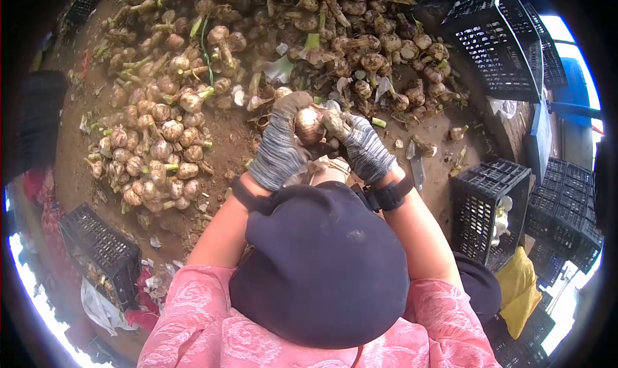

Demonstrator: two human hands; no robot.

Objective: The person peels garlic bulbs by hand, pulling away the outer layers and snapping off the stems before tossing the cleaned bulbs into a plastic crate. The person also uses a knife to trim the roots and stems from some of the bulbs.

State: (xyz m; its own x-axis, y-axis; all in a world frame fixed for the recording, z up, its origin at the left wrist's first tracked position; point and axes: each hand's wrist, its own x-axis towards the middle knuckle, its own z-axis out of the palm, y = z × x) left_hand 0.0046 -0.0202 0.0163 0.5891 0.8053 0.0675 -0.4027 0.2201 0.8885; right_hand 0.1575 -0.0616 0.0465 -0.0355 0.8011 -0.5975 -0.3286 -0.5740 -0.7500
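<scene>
Both hands wear grey striped knit gloves with dirty fingers and meet in front of my body. My left hand (280,143) is closed on a garlic bulb (309,125), which is pale with purplish streaks. From the other side my right hand (367,146) pinches at the same bulb, its fingers bent against it; what lies under the fingertips is hidden. Just beyond the hands a big heap of soil-covered garlic (360,43) with stalks spreads over the ground. To the left is a pile of cleaner trimmed bulbs (158,152).
What looks like a knife blade (418,168) lies on the dirt to the right. Black plastic crates stand at the upper right (496,46), lower right (476,207) and lower left (103,249). A yellow cloth or bag (520,291) is beside the right-hand crates. Loose peel and stalk pieces litter the ground.
</scene>
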